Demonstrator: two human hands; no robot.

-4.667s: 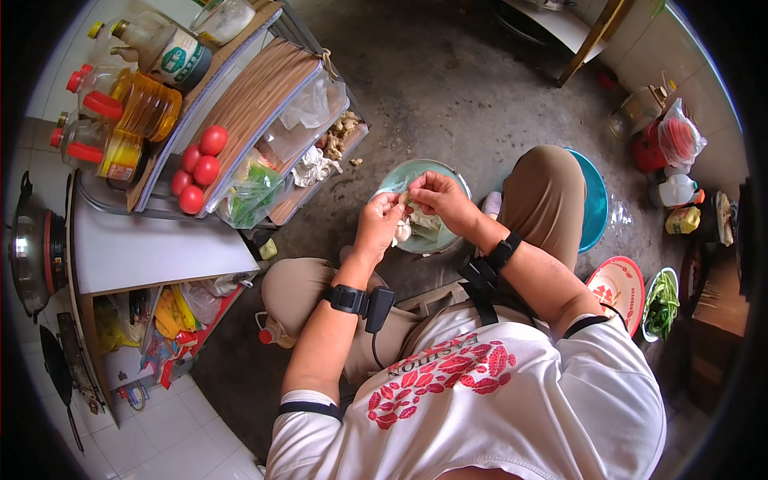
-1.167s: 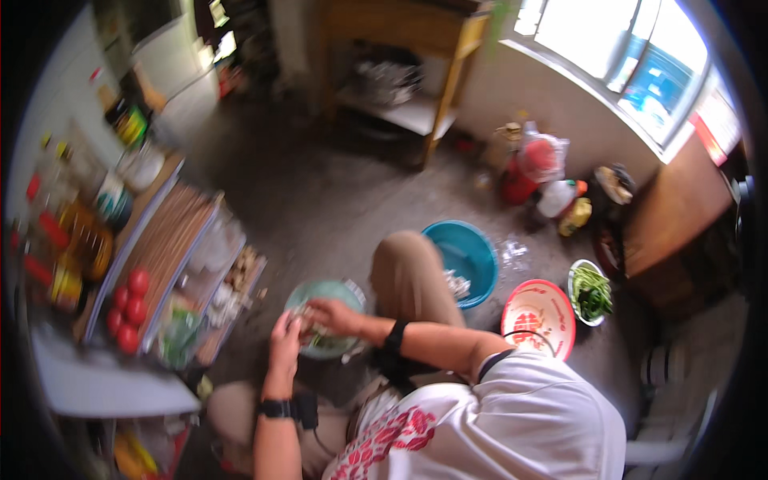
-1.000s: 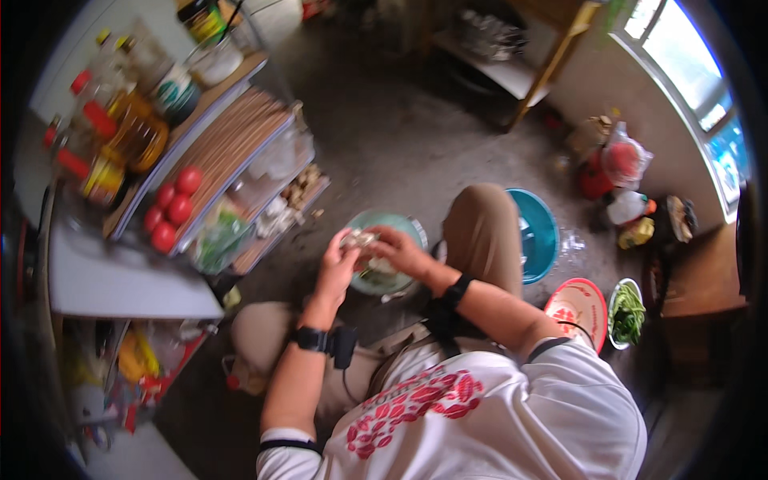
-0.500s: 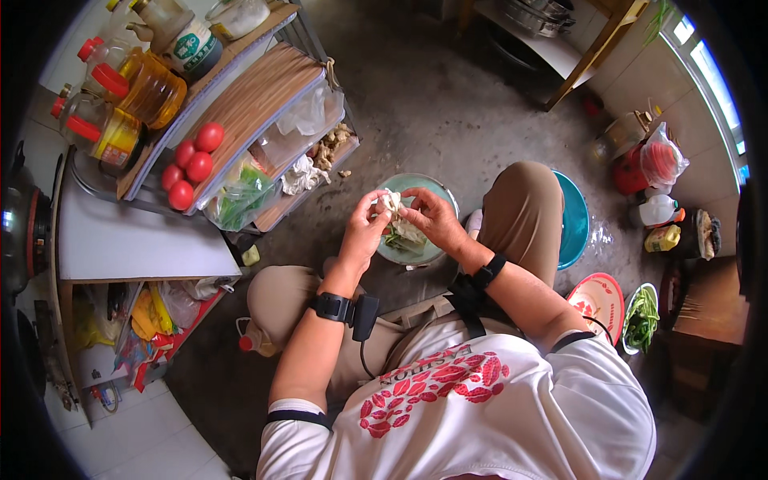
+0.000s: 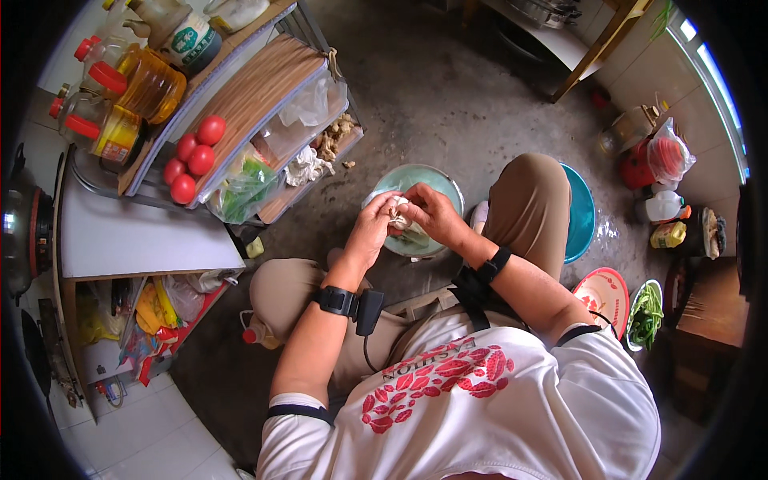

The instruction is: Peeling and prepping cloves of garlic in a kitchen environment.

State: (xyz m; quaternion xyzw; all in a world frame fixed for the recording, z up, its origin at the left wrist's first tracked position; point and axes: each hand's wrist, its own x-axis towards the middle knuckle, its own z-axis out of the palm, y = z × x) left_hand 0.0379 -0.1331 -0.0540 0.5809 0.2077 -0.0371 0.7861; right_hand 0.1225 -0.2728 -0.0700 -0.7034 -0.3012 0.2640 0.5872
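Between my fingers is a whitish, knobbly garlic bulb (image 5: 398, 214), partly covered by the fingertips. My left hand (image 5: 368, 231) grips it from the left, fingers closed. Its other side is pinched by my right hand (image 5: 436, 214), the thumb and fingers bent over it. Both hands are above a pale green basin (image 5: 418, 174) on the floor between my knees. Inside the basin lie pale and green scraps (image 5: 412, 237), partly hidden under the hands.
A blue-green tub (image 5: 581, 214) stands beyond my right knee. Farther right are a red-rimmed basin (image 5: 606, 292) and a bowl of green vegetables (image 5: 645, 314). At left, a shelf rack (image 5: 264, 92) holds tomatoes (image 5: 202, 159), oil bottles (image 5: 156, 84) and ginger (image 5: 336, 136).
My hands have drawn closer together around the garlic bulb, covering more of it. The view has shifted slightly.
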